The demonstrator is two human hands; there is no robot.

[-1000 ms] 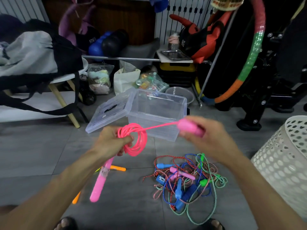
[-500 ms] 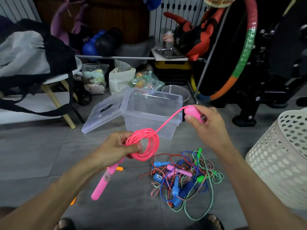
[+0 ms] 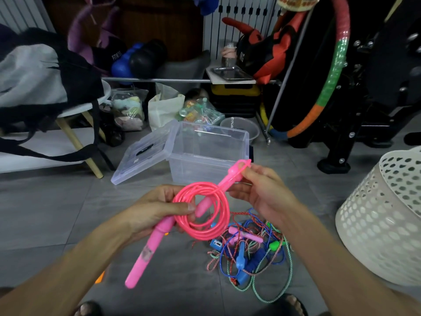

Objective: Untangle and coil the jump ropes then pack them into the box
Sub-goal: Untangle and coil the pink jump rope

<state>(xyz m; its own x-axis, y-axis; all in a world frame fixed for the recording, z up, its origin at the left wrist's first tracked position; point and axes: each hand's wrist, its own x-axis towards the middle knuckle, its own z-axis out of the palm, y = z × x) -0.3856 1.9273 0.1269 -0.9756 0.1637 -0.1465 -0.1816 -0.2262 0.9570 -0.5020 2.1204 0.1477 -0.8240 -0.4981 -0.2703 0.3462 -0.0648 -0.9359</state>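
My left hand (image 3: 157,208) pinches the coiled pink jump rope (image 3: 201,232) together with one pink handle (image 3: 145,254) that hangs down to the left. My right hand (image 3: 262,192) grips the second pink handle (image 3: 230,179), which pokes through the middle of the coil. Behind my hands on the floor stands the clear plastic box (image 3: 227,142), its lid (image 3: 141,153) flipped open to the left. Below my right forearm lies a tangled pile of jump ropes (image 3: 252,254) in blue, green and red-white cord with blue, pink and green handles.
A white perforated basket (image 3: 382,220) stands at the right. A stool (image 3: 75,124) with a grey and black bag sits at the left. Bags, a bowl, a hula hoop (image 3: 335,71) and black exercise gear crowd the back. An orange handle (image 3: 100,279) lies on the grey floor tiles.
My right hand has brought the second pink handle down from arm's length to the coil and pushed it through the loops. The stretched length of rope is gone.
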